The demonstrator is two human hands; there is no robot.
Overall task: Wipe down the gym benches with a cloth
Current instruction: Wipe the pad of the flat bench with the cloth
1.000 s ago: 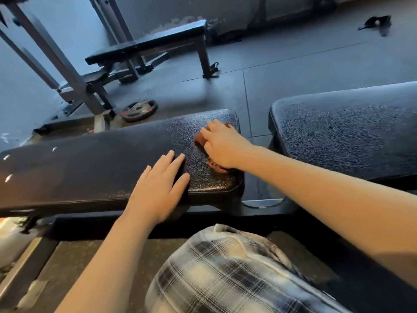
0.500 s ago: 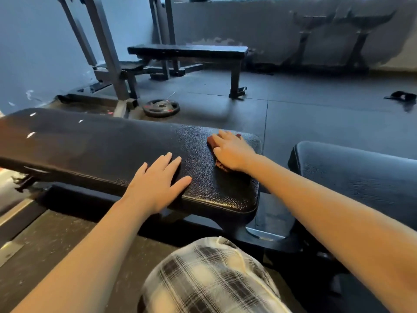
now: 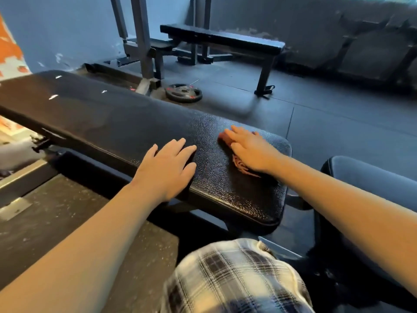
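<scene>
Rubber floor [image 3: 338, 123] runs behind and to the right of the desk [image 3: 126, 123]; the desk is the long black textured pad crossing the view from upper left to lower right, its rounded end toward your right; a few small white marks sit on its far left part. A second dark pad [image 3: 372, 177] sits just beside the desk's right end, apart from it by a narrow gap. A flat bench [image 3: 225, 39] stands well behind the desk, near the back wall; grey rack uprights [image 3: 141, 37] rise behind the desk, left of that bench. Your plaid-covered knee [image 3: 237, 279] is in front of the desk's right end, below its near edge. Your left hand [image 3: 167, 170] lies palm down on the desk's near edge, fingers straight and slightly spread, holding nothing. Your right hand [image 3: 250, 150] is flat too, fingers extended, pressing on the cloth [image 3: 239, 166] near the desk's right end. A weight plate [image 3: 183, 92] lies flat on the floor just behind the desk, at the foot of the rack. The cloth is reddish and bunched, mostly under your right palm, touching the desk top; bits show at the fingertips and at the wrist side.
</scene>
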